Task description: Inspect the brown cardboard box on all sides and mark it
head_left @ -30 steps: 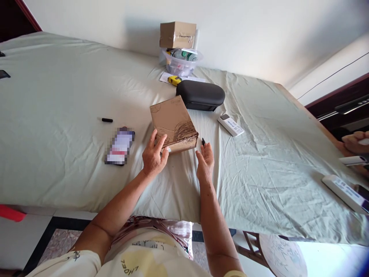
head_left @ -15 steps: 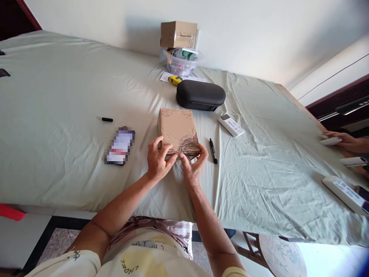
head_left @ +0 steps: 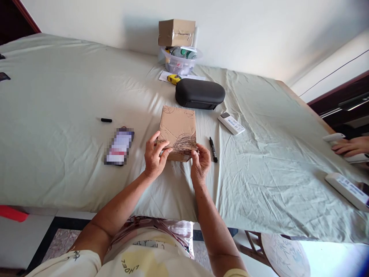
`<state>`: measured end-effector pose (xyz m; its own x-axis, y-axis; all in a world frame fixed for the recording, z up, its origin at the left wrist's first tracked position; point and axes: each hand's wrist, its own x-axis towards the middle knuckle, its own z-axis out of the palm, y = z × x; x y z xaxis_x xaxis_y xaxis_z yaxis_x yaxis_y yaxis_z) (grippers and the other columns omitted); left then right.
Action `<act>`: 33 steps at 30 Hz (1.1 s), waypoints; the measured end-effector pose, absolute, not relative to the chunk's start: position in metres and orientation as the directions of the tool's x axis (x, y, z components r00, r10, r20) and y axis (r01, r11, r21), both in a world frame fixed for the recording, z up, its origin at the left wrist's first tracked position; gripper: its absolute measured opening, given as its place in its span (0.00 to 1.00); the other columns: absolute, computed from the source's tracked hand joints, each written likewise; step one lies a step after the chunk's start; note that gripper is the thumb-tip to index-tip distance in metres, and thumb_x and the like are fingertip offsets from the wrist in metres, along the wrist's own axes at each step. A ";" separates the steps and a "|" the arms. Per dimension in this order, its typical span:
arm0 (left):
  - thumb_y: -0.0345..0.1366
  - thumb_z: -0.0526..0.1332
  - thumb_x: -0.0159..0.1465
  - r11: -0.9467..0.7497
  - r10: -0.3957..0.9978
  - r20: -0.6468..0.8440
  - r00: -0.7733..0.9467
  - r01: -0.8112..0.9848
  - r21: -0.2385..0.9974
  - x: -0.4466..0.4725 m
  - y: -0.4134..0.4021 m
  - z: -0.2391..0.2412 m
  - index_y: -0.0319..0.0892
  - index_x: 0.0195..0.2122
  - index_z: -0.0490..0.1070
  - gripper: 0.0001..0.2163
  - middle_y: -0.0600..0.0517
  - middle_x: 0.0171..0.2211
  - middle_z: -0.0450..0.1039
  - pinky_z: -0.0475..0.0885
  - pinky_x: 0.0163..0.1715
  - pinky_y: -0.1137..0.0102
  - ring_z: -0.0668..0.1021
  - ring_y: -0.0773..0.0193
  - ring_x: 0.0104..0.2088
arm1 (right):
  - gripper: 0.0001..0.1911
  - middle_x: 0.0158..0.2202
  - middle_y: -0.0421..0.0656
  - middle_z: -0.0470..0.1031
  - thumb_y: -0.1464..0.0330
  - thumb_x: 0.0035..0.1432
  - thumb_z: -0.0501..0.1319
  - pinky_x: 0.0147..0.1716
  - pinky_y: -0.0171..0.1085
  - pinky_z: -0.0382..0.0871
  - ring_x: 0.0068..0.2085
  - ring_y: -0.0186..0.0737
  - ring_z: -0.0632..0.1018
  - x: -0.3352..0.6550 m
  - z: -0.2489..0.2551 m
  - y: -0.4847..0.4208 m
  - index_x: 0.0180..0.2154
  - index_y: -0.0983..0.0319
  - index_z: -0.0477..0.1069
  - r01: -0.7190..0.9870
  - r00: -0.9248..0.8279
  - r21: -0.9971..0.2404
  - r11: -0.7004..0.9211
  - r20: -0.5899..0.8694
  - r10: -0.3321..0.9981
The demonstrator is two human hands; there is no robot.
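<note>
A small brown cardboard box [head_left: 178, 125] with dark scribbled lines on its top sits on the cloth in front of me. My left hand [head_left: 155, 156] grips its near left corner, with fingers on the top and side and the thumb along the front edge. At the near right corner, my right hand [head_left: 201, 161] pinches the box edge between thumb and curled fingers. Just right of that hand lies a black marker pen [head_left: 213, 149], and its apparent black cap [head_left: 106, 120] lies far to the left. A phone [head_left: 119, 146] with a blurred screen rests left of my left hand.
Beyond the box are a black hard case [head_left: 200, 94], a yellow tape measure [head_left: 174, 79] and a clear plastic tub [head_left: 181, 63] with another carton [head_left: 177, 33] on top. White devices [head_left: 231, 123] lie to the right. Another person's hand [head_left: 352, 146] is at the right edge.
My right hand has moved right, from the middle of the front edge to the near right corner. The left thumb has drawn back left, and more of the box's front face shows.
</note>
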<state>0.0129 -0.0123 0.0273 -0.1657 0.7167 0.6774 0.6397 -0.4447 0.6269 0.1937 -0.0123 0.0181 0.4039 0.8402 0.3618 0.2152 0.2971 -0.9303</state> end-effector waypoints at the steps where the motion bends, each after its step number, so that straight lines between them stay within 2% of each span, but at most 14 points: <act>1: 0.51 0.58 0.75 -0.447 0.709 0.681 -0.182 0.631 0.634 0.012 -0.012 0.028 0.46 0.47 0.80 0.16 0.40 0.64 0.73 0.75 0.63 0.54 0.76 0.51 0.64 | 0.21 0.47 0.45 0.80 0.50 0.62 0.66 0.47 0.44 0.78 0.46 0.42 0.81 0.195 0.017 -0.012 0.49 0.56 0.75 0.214 0.398 -0.929 0.301 0.365 0.842; 7: 0.52 0.62 0.73 -0.481 0.686 0.652 -0.322 0.472 0.739 0.004 -0.006 0.031 0.45 0.47 0.79 0.16 0.41 0.61 0.73 0.74 0.63 0.54 0.77 0.52 0.62 | 0.22 0.48 0.47 0.82 0.48 0.64 0.65 0.49 0.46 0.78 0.51 0.46 0.81 0.199 0.010 -0.012 0.48 0.57 0.79 0.264 0.331 -0.909 0.323 0.400 0.855; 13: 0.54 0.64 0.71 -0.466 0.725 0.533 -0.436 0.260 0.846 0.000 -0.003 0.034 0.48 0.47 0.79 0.16 0.43 0.59 0.73 0.76 0.62 0.56 0.77 0.52 0.62 | 0.18 0.49 0.47 0.82 0.51 0.64 0.67 0.47 0.44 0.78 0.53 0.47 0.81 0.201 0.018 -0.013 0.46 0.56 0.81 0.288 0.330 -0.873 0.395 0.477 0.814; 17: 0.54 0.65 0.71 -0.476 0.746 0.490 -0.451 0.152 0.866 0.002 -0.001 0.034 0.48 0.46 0.78 0.16 0.43 0.57 0.74 0.75 0.62 0.57 0.77 0.53 0.60 | 0.18 0.46 0.46 0.82 0.51 0.65 0.66 0.43 0.43 0.79 0.45 0.42 0.82 0.200 0.021 -0.014 0.47 0.57 0.80 0.247 0.347 -0.890 0.383 0.450 0.823; 20: 0.55 0.65 0.70 -0.476 0.764 0.462 -0.450 0.091 0.875 0.007 -0.002 0.031 0.46 0.46 0.77 0.17 0.44 0.56 0.75 0.74 0.61 0.58 0.77 0.54 0.59 | 0.21 0.42 0.44 0.81 0.49 0.65 0.64 0.37 0.39 0.78 0.38 0.38 0.79 0.199 0.021 -0.014 0.50 0.57 0.78 0.189 0.373 -0.908 0.374 0.419 0.828; 23: 0.57 0.65 0.70 -0.428 0.809 0.391 -0.438 0.016 0.904 0.013 -0.004 0.026 0.45 0.47 0.76 0.19 0.44 0.56 0.75 0.73 0.62 0.60 0.77 0.55 0.59 | 0.25 0.39 0.41 0.80 0.49 0.64 0.66 0.31 0.35 0.75 0.34 0.35 0.77 0.198 0.019 -0.013 0.57 0.54 0.74 0.137 0.380 -0.903 0.406 0.427 0.821; 26: 0.60 0.66 0.67 -0.355 0.860 0.290 -0.420 -0.086 0.931 0.019 -0.007 0.022 0.45 0.47 0.75 0.23 0.43 0.56 0.75 0.73 0.61 0.60 0.78 0.55 0.59 | 0.32 0.37 0.38 0.79 0.48 0.63 0.68 0.30 0.33 0.74 0.33 0.34 0.77 0.196 0.014 -0.010 0.62 0.52 0.68 0.103 0.337 -0.903 0.417 0.426 0.840; 29: 0.63 0.67 0.64 -0.255 0.903 0.156 -0.400 -0.207 0.944 0.021 -0.008 0.023 0.46 0.47 0.74 0.25 0.44 0.56 0.76 0.77 0.52 0.64 0.79 0.55 0.55 | 0.35 0.38 0.38 0.78 0.46 0.61 0.69 0.32 0.35 0.77 0.34 0.35 0.79 0.194 0.008 -0.010 0.63 0.51 0.66 0.079 0.234 -0.917 0.391 0.398 0.887; 33: 0.65 0.71 0.59 -0.148 0.917 -0.035 -0.397 -0.420 0.895 0.021 -0.004 0.026 0.47 0.43 0.72 0.27 0.51 0.43 0.76 0.77 0.37 0.71 0.80 0.61 0.43 | 0.38 0.46 0.42 0.78 0.45 0.57 0.72 0.33 0.38 0.80 0.37 0.37 0.82 0.189 0.007 -0.015 0.63 0.51 0.68 0.158 0.105 -0.951 0.267 0.285 0.953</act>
